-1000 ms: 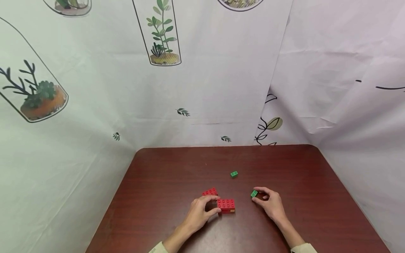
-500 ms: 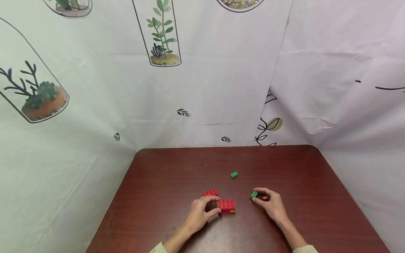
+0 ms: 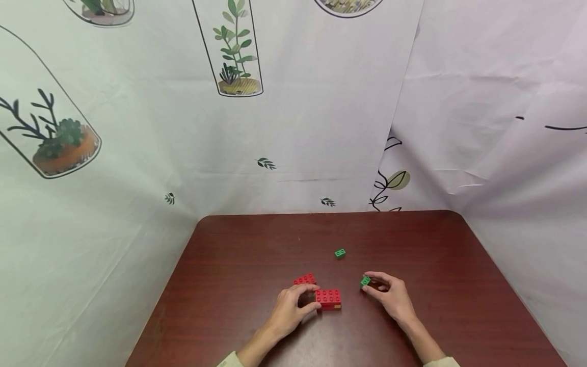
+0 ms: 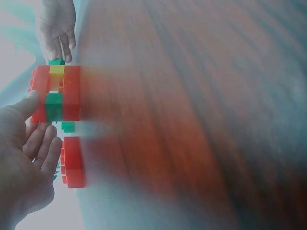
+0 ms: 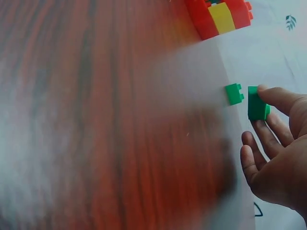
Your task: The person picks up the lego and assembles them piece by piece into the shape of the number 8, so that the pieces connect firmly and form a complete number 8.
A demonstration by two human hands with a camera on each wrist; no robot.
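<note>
My left hand (image 3: 286, 310) holds the left end of a toy-brick stack (image 3: 327, 299) between thumb and fingers. In the left wrist view the stack has two red layers, with a green brick (image 4: 53, 107) and a yellow brick (image 4: 56, 70) sandwiched between them. To the right of it, my right hand (image 3: 393, 296) pinches a small green brick (image 3: 365, 281), its studs facing up in the head view. That brick (image 5: 256, 103) is held above the table in the right wrist view. Fingers partly cover both held things.
A second small green brick (image 3: 340, 253) lies farther back on the brown table (image 3: 247, 239). Behind the left hand's fingers is a separate red brick (image 3: 304, 279), partly hidden. A patterned white cloth (image 3: 312, 132) hangs around the table's back and sides.
My right hand has moved slightly left with the green brick, closer to the red stack. The left hand and the stack have stayed nearly still.
</note>
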